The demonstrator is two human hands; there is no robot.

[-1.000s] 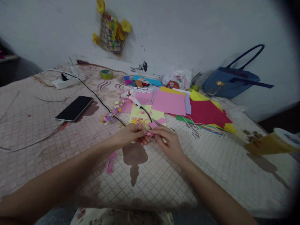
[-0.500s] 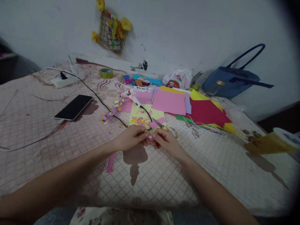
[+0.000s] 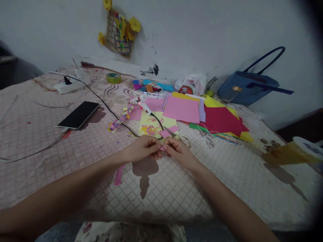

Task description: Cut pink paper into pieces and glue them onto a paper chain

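Note:
A small pink paper piece (image 3: 162, 148) is pinched between my two hands, just above the table's front half. My left hand (image 3: 144, 147) is closed with thumb and fingertips on its left side. On its right side my right hand (image 3: 178, 150) grips with thumb and forefinger; most of the piece is hidden by the fingers. Right behind my hands lie gold-handled scissors (image 3: 176, 136) and a yellow sheet (image 3: 143, 117) bearing small paper cuttings (image 3: 150, 130). A pink fringed tassel (image 3: 118, 176) rests near my left wrist.
A white glue gun (image 3: 143, 105) with a black cord lies behind the cuttings, beside a decorated paper strand (image 3: 120, 120). A phone (image 3: 79, 115) is at left. Coloured sheets (image 3: 181, 109), white string (image 3: 208, 137) and a blue bag (image 3: 248, 87) are right; a tilted yellow container (image 3: 282, 154) stands far right.
My fingertips have shifted slightly around the pink paper piece, with the right fingers curling a little closer. Everything else stays put apart from a slight camera shift.

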